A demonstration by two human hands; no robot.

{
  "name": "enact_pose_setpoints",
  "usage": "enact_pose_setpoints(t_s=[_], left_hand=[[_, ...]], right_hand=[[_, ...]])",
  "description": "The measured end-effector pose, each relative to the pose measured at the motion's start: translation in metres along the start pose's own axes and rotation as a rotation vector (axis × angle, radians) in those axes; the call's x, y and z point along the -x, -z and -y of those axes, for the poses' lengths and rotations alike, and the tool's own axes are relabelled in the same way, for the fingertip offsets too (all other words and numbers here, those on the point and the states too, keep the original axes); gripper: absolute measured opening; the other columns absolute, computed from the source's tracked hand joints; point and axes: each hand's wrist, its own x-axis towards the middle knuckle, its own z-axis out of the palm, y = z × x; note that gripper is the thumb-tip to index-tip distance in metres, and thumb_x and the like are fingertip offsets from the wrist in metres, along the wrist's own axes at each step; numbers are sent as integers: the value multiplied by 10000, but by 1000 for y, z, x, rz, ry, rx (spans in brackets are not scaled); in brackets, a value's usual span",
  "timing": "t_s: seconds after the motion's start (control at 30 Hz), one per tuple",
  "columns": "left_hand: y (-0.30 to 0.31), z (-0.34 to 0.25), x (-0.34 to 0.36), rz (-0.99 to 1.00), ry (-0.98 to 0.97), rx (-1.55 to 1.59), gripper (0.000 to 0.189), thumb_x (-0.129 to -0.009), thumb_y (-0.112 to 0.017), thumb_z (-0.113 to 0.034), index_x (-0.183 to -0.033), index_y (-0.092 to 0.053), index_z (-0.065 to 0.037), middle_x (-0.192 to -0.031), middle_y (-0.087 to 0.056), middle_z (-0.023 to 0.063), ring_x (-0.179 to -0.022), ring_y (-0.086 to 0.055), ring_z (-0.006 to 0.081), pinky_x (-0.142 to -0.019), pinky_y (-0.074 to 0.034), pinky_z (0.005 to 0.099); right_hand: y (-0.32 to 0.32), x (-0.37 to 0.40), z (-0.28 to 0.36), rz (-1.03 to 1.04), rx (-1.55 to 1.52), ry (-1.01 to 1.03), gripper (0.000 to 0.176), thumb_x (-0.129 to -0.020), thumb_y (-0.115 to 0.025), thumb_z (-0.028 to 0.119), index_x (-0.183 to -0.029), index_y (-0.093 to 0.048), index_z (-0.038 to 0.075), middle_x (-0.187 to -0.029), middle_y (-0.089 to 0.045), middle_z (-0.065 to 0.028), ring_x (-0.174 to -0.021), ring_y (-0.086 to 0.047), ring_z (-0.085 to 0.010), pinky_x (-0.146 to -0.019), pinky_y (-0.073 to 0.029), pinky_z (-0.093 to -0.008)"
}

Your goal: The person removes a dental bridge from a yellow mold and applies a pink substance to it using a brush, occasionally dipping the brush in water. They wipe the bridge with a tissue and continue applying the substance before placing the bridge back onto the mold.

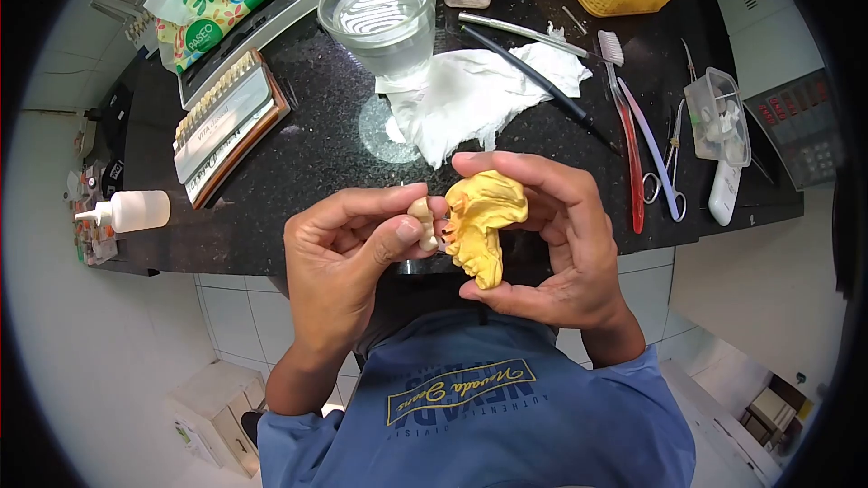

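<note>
Yellow plaster, lumpy and toothed, forms one dental cast (pixel 484 221) gripped in the right hand (pixel 565 248) above the edge of the black speckled counter (pixel 316 140). The left hand (pixel 348 258) pinches one small cream crown piece (pixel 421 217) against it. Behind lie one glass of water (pixel 380 18), one crumpled white tissue (pixel 470 95) and one toothbrush (pixel 624 117).

A chunky yellow dental cast (pixel 484 217) stands on end in the right hand (pixel 556 244), gripped at its top and bottom, with its lumpy tooth row turned toward the left hand (pixel 348 258). A small cream tooth-shaped piece (pixel 421 217) is pinched in the left hand's fingertips, just beside the cast's edge.
</note>
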Motion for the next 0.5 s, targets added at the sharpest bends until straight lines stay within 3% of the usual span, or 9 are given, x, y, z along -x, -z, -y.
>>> enact_pose_setpoints(t_s=[0.33, 0.4, 0.43, 0.5], left_hand=[[1, 1, 0, 20, -46, -35, 216, -847, -644, 38, -1062, -645, 61, -961, -680, 176, -827, -672, 166, -738, -574, 258], [1, 1, 0, 22, -49, -67, 215, -841, -649, 42, -1055, -653, 57, -948, -667, 153, -821, -667, 162, -735, -574, 255], [1, 0, 0, 24, -47, -68, 215, -841, -649, 42, -1055, -653, 57, -948, -667, 153, -821, -667, 162, -735, -574, 255], [0, -2, 0, 37, -42, -89, 217, -837, -651, 48, -1053, -657, 57, -939, -656, 140, -828, -662, 159, -737, -574, 257]], right_hand=[[0, 0, -1, 36, 50, 5, 856, -636, -847, 21, -1333, -353, -13, -1304, -488, -252, -1164, -557, -273, -965, -481, -365], [-4, 0, -2, -48, 42, 23, 803, -637, -838, 69, -1327, -432, -4, -1270, -545, -165, -1000, -633, -220, -779, -569, -300], [-3, 0, -1, -51, 41, 22, 803, -637, -838, 69, -1327, -432, -4, -1270, -545, -165, -1000, -633, -220, -779, -569, -300], [2, -1, 1, 54, 40, -22, 883, -635, -860, 56, -1361, -362, -17, -1295, -502, -239, -1156, -562, -257, -936, -497, -345]])
